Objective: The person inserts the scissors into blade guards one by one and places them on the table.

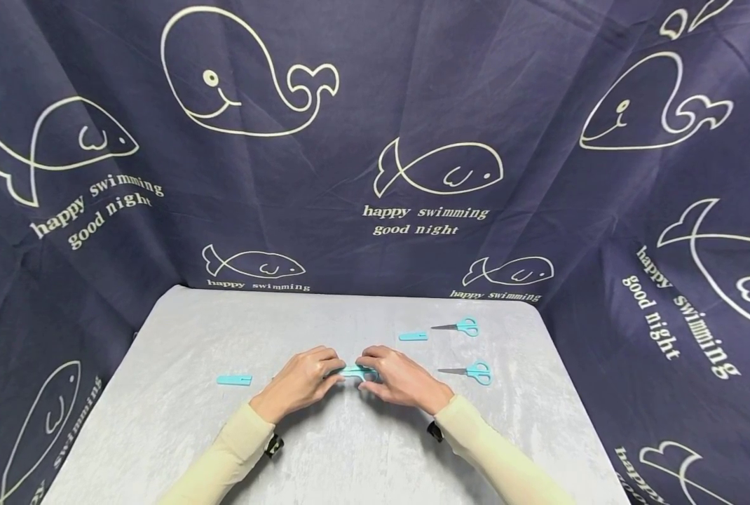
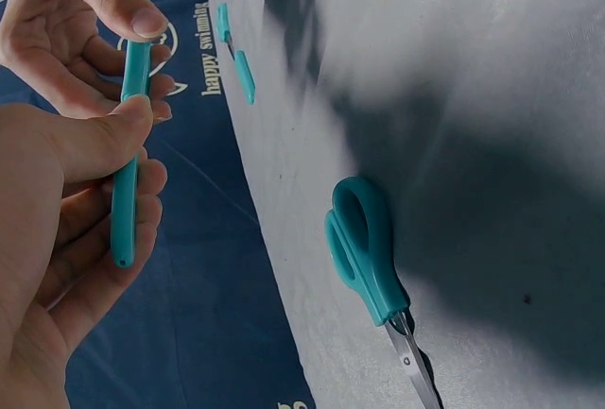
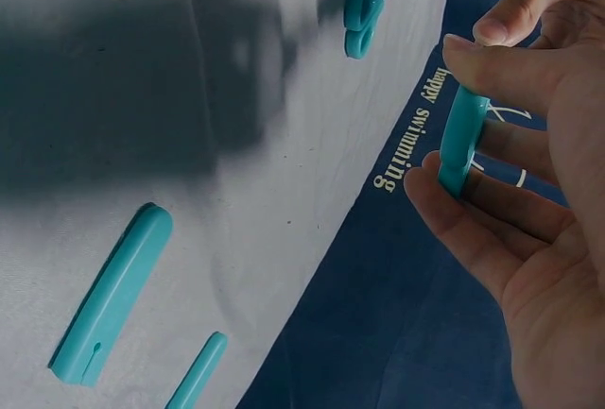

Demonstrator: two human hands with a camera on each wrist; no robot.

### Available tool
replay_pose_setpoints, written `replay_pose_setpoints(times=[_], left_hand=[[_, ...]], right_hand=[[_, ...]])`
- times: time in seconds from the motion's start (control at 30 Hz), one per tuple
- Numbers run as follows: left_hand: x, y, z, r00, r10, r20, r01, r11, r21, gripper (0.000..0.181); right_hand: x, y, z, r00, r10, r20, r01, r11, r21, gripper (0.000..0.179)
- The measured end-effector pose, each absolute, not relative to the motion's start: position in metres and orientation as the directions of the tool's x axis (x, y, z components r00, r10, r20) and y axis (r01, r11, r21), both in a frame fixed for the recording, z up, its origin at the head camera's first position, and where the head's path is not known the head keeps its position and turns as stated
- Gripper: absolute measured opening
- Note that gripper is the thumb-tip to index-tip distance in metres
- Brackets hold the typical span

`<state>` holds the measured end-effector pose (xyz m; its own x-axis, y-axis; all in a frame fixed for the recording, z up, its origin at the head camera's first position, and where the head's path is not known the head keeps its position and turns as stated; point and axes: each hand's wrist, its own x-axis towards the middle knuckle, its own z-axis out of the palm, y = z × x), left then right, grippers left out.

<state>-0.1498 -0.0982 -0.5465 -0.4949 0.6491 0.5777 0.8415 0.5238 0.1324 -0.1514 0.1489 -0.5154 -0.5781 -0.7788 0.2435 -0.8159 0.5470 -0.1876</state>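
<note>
Between the two hands is a pair of teal-handled scissors (image 3: 463, 140), with a long teal blade cap (image 2: 124, 215) in line with it and no blade showing. My left hand (image 1: 308, 377) pinches the cap between thumb and fingers. The thumb and fingers of my right hand (image 1: 400, 379) hold the scissors at the handles, seen edge-on in the wrist views. Both hands are above the grey table (image 1: 350, 456), fingertips close together. Below the left hand lies an uncapped pair of scissors (image 2: 364, 248), mostly hidden in the head view. A slotted cap (image 3: 113, 296) lies below the right hand.
Two more uncapped scissors, a rear pair (image 1: 466, 327) and a nearer pair (image 1: 478, 372), lie on the right, blades pointing left. One loose cap (image 1: 413, 337) is beside the rear pair, another cap (image 1: 234, 379) at the left. A dark blue printed curtain (image 1: 350, 175) surrounds the table.
</note>
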Motion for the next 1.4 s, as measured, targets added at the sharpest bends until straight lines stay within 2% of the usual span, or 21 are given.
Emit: replay_pose_setpoints(times=[0.27,0.7,1.03,1.4], left_hand=[[-0.150,-0.099,-0.547,-0.508,0.643,0.572,0.835,0.532,0.144,0.019],[-0.151,-0.106,-0.551,-0.563,0.618,0.548,0.800,0.574,0.175,0.021],[-0.152,-0.113,-0.551,-0.609,0.601,0.519,0.772,0.600,0.211,0.020],[-0.159,-0.121,-0.550,-0.598,0.590,0.543,0.772,0.607,0.190,0.022]], right_hand=[[-0.152,0.147,-0.515,-0.587,-0.775,0.234,-0.810,0.559,-0.180,0.035],[-0.155,0.138,-0.515,-0.593,-0.772,0.228,-0.804,0.554,-0.216,0.035],[-0.155,0.136,-0.516,-0.611,-0.771,0.178,-0.781,0.551,-0.295,0.042],[-0.162,0.135,-0.513,-0.629,-0.762,0.153,-0.745,0.535,-0.398,0.045]])
